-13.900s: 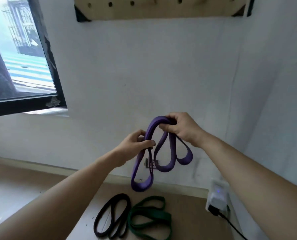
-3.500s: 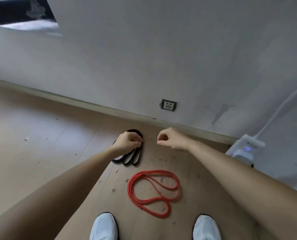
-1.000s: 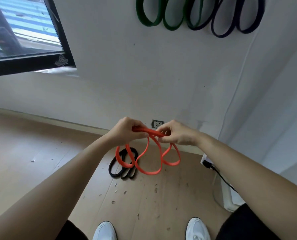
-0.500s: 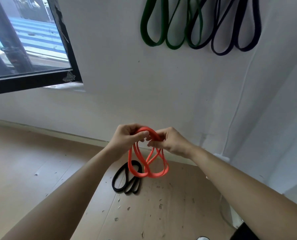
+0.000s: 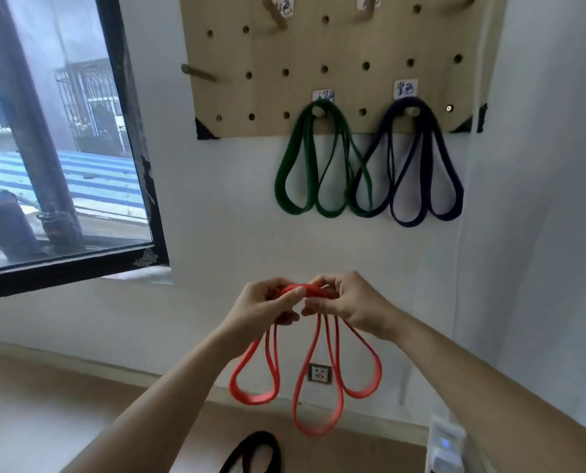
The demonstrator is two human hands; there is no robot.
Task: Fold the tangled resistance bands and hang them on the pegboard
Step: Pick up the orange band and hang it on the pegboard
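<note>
White wall below pegboard (image 5: 353, 46): I see left hand (image 5: 264, 308) and right hand (image 5: 349, 302) pinching red band (image 5: 254, 399) at its gathered top; loops hang free, well beneath green band (image 5: 286, 199) and purple band (image 5: 452, 186).

Smooth rubber with a faint sheen on the red band (image 5: 254, 400); same rubbery look, flatter and more matt, on the green band (image 5: 281, 189) and the dark purple band (image 5: 457, 196); dull black rubber on the black band (image 5: 257, 442); pale bare-looking wood, matt, for the pegboard (image 5: 353, 39) and its pegs (image 5: 199, 72); white paper for the labels (image 5: 406, 89); matt white paint, slightly uneven, on the wall (image 5: 233, 216); black window frame (image 5: 137, 165), paint chipped near the lower corner; smooth, pale, wood-look floor (image 5: 28, 404); white plastic for the socket (image 5: 319, 373).
</note>
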